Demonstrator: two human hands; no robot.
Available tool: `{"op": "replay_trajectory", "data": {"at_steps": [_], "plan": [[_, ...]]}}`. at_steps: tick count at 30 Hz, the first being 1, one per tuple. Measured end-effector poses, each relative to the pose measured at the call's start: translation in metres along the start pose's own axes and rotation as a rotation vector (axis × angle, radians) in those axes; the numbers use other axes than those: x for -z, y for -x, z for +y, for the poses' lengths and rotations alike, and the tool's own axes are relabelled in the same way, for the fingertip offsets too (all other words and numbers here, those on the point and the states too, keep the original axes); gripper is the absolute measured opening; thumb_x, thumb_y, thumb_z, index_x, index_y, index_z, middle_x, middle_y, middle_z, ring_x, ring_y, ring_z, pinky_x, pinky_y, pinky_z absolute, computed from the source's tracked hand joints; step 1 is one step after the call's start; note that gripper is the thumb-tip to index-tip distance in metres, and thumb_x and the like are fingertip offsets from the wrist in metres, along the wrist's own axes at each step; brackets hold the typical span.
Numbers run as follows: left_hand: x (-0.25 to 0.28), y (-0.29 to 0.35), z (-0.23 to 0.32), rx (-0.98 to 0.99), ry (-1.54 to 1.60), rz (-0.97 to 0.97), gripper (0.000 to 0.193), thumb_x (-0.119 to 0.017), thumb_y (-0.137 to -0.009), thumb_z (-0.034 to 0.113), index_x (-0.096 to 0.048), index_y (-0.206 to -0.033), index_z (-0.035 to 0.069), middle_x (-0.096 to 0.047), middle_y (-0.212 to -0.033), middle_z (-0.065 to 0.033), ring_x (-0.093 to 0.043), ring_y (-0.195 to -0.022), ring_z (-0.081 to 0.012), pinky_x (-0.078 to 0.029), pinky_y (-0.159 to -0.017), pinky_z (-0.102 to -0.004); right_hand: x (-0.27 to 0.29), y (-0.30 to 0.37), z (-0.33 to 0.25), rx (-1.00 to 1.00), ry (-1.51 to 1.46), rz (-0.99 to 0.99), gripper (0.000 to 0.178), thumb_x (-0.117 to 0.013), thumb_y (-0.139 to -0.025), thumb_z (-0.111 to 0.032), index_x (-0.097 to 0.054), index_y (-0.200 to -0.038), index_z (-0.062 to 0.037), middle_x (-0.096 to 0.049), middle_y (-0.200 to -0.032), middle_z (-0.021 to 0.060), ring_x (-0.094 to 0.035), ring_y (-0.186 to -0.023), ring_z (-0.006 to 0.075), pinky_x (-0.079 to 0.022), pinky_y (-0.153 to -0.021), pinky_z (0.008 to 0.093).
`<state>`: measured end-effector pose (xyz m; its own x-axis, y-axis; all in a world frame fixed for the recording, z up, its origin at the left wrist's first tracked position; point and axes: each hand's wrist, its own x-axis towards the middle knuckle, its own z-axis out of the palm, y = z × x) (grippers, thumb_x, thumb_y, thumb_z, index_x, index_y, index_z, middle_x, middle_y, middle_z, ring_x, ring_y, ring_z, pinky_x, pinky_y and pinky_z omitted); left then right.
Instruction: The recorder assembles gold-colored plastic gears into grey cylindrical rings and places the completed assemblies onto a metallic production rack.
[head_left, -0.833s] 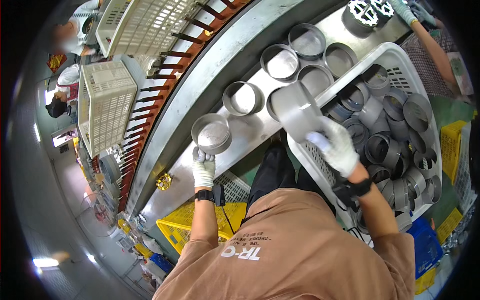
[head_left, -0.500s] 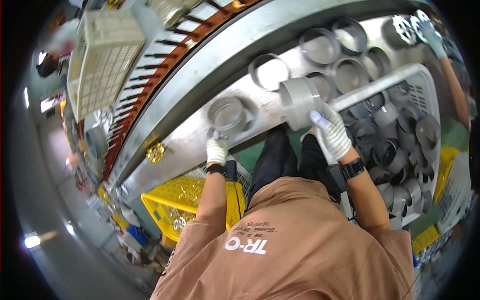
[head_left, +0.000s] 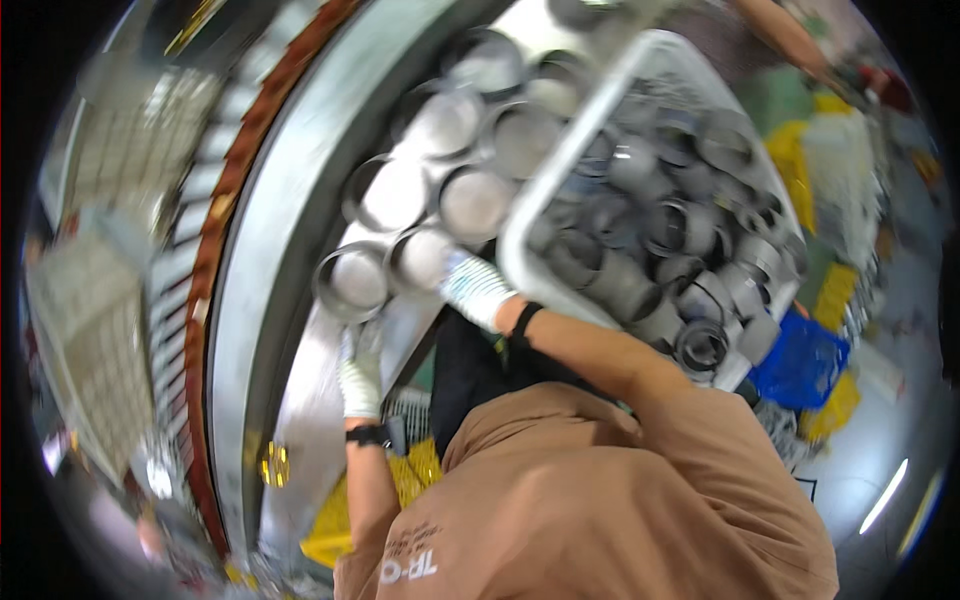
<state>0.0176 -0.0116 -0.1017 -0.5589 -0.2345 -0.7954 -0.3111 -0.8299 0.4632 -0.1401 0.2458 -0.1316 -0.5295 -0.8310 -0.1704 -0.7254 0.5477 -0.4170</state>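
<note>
A person in a brown T-shirt [head_left: 590, 480], seen from above, works with both white-gloved hands at a long steel tabletop [head_left: 312, 400], whose far edge runs beside a wide curved metal rail [head_left: 270, 230]. The left hand [head_left: 361, 362] is at the tabletop's near edge, its fingers pointing at a short grey ring [head_left: 355, 283] that sits on the surface with its open mouth upward. Its fingertips are at or just beside the rim; motion blur hides whether they touch, and I cannot tell if they are spread or pinching. The right hand [head_left: 476, 287] reaches across the body to a second ring [head_left: 420, 258], just beside the first and also near that edge. Its fingers lie close together along the ring's side; whether they pinch the wall cannot be told. Other rings [head_left: 477, 202] stand close together beyond these two, in uneven rows toward the tabletop's far end. On the right, a white crate [head_left: 570, 308] holds a jumbled heap of rings [head_left: 690, 235], its long side next to the rows. A small gold part [head_left: 275, 464] rests by the far edge, well apart from the rings. Below the left forearm is a yellow crate [head_left: 328, 545].
</note>
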Motion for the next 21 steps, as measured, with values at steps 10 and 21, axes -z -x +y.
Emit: {"op": "replay_trajectory", "data": {"at_steps": [10,21], "plan": [[-0.134,-0.02,-0.034,-0.056,-0.183,0.116,0.049,-0.054,-0.096,0.014,-0.046,-0.143,0.001,-0.052,-0.14,-0.0248,-0.047,-0.133,-0.0373,-0.037,-0.114,-0.0474,0.273,0.159,0.251,-0.657,0.105,0.811,0.04,-0.071,-0.07,-0.012,-0.062,-0.109,-0.0062,-0.063,-0.099,0.0208,-0.061,-0.093,0.0394,-0.052,-0.08,0.0479],[-0.385,0.06,-0.068,-0.249,-0.86,-0.156,0.049,-0.062,-0.096,0.024,-0.052,-0.136,-0.001,-0.065,-0.118,-0.014,-0.063,-0.104,-0.0209,-0.051,-0.094,-0.0324,0.273,0.276,0.379,-0.821,0.176,0.752,0.065,-0.06,-0.07,0.005,-0.061,-0.132,-0.0168,-0.059,-0.124,0.0159,-0.053,-0.118,0.038,-0.042,-0.104,0.0456]]}}
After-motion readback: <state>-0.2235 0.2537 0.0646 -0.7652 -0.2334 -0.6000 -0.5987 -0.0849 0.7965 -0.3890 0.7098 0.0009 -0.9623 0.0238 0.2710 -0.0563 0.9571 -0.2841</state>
